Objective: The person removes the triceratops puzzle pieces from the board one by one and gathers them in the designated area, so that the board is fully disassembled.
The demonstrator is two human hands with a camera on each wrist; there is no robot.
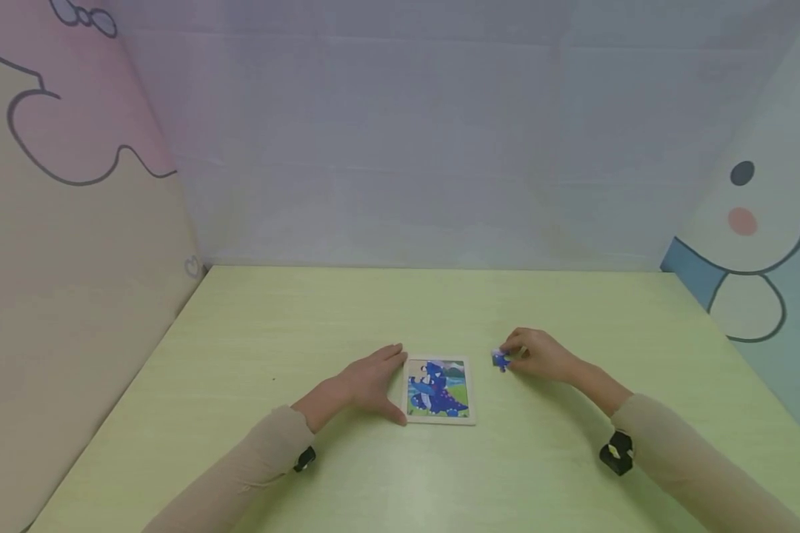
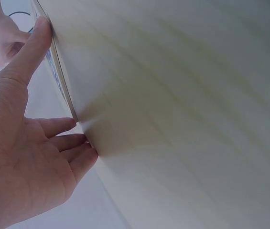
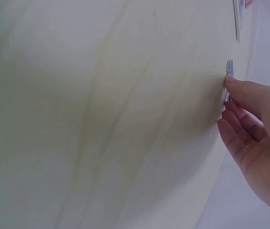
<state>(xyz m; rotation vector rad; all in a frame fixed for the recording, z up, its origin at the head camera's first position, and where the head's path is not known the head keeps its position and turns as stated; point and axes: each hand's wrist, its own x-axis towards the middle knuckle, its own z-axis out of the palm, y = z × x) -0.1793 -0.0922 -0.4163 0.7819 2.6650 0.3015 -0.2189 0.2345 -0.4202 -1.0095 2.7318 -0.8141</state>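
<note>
A small square jigsaw puzzle board (image 1: 471, 392) with a pale rim lies flat on the table, showing a blue dinosaur picture. Toward its upper left, a bare tan patch of backing shows among the pieces. My left hand (image 1: 372, 379) rests along the board's left edge, thumb at the near corner and fingers spread toward the far one. To the right of the board, my right hand (image 1: 541, 355) pinches a blue and white puzzle piece (image 1: 498, 358) between thumb and fingers. The right wrist view shows this piece (image 3: 230, 67) edge-on, close over the tabletop, with the other fingertips at the surface.
The pale yellow-green table (image 1: 293, 311) runs back to a plain light curtain (image 1: 400, 148). Printed cartoon panels stand at the left (image 1: 73, 244) and right (image 1: 773, 222) sides. A dark band (image 1: 617, 453) sits at the right wrist.
</note>
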